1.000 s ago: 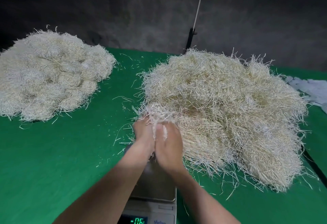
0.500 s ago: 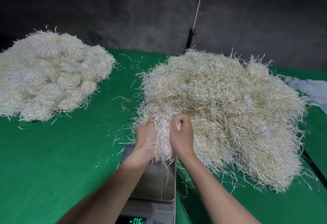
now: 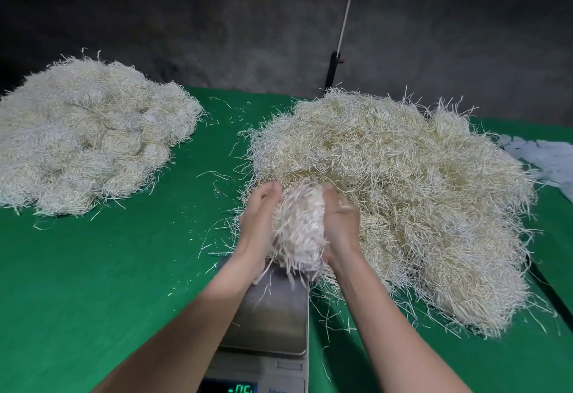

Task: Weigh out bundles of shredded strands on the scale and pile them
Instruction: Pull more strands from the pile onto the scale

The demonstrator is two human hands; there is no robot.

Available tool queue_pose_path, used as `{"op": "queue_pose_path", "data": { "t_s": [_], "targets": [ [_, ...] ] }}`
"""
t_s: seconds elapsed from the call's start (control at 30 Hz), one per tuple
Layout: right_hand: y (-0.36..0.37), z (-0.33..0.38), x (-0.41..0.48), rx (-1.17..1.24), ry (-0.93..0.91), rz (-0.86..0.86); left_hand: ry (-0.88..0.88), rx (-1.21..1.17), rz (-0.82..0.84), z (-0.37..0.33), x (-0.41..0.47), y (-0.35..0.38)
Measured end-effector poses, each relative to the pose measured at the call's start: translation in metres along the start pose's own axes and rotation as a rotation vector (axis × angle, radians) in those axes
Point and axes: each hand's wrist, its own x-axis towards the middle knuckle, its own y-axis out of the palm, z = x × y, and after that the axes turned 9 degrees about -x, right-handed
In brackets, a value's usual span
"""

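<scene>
Nearest to us, the scale's display (image 3: 238, 389) glows green with what looks like a small minus reading, the same as a second ago. From that we judge that nothing rests on the steel pan (image 3: 273, 321) yet; only a few loose strands dangle over its far edge.

Just above that far edge we hold the bundle of shredded strands (image 3: 297, 228) between both palms. Our left hand (image 3: 259, 222) cups its left side with the fingers curled round the top. Our right hand (image 3: 339, 225) grips its right side in the same way.

A second ago our hands were pressed close together on a thin tuft at the edge of the loose heap (image 3: 418, 200). Now they have spread apart and the bundle between them is much fuller, pulled free of the heap and drawn towards us. So the gathering step looks done, and the next move is likely to lower the bundle onto the pan and read the weight.

Farther off on the green cloth (image 3: 108, 284), well apart to the left, lies the pile of rounded bundles (image 3: 90, 135), unchanged.
</scene>
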Motion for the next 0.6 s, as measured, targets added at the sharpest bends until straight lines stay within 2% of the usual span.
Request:
{"op": "queue_pose_path", "data": {
  "t_s": [0.07, 0.1, 0.13, 0.2, 0.27, 0.3, 0.33, 0.43, 0.5, 0.53, 0.6],
  "targets": [
    [0.0, 0.006, 0.007, 0.102, 0.093, -0.079, -0.165, -0.025, 0.132, 0.009, -0.015, 0.002],
    [0.002, 0.006, 0.007, 0.093, 0.076, -0.108, -0.226, -0.044, 0.159, 0.016, -0.02, 0.007],
    [0.004, 0.005, 0.004, 0.015, -0.01, -0.134, -0.252, -0.051, 0.111, 0.018, -0.021, 0.013],
    [0.012, -0.009, -0.015, -0.267, -0.3, -0.183, -0.235, -0.176, -0.069, 0.009, -0.01, 0.022],
    [0.026, -0.033, -0.041, -0.483, -0.532, -0.129, -0.194, -0.315, -0.307, -0.004, 0.01, 0.021],
    [0.03, -0.037, -0.048, -0.513, -0.568, -0.091, -0.174, -0.287, -0.391, -0.007, 0.015, 0.018],
    [0.03, -0.035, -0.046, -0.51, -0.547, -0.073, -0.169, -0.236, -0.422, -0.005, 0.014, 0.017],
    [0.01, -0.019, -0.013, -0.489, -0.329, -0.076, -0.253, -0.116, -0.298, 0.011, -0.007, 0.029],
    [0.006, -0.019, -0.012, -0.441, -0.345, -0.138, -0.245, -0.067, -0.274, 0.008, -0.007, 0.03],
    [0.014, -0.02, -0.023, -0.405, -0.368, -0.157, -0.221, -0.118, -0.282, 0.002, 0.001, 0.027],
    [0.03, -0.021, -0.044, -0.365, -0.378, -0.091, -0.15, -0.176, -0.327, -0.008, 0.012, 0.02]
  ]
}}
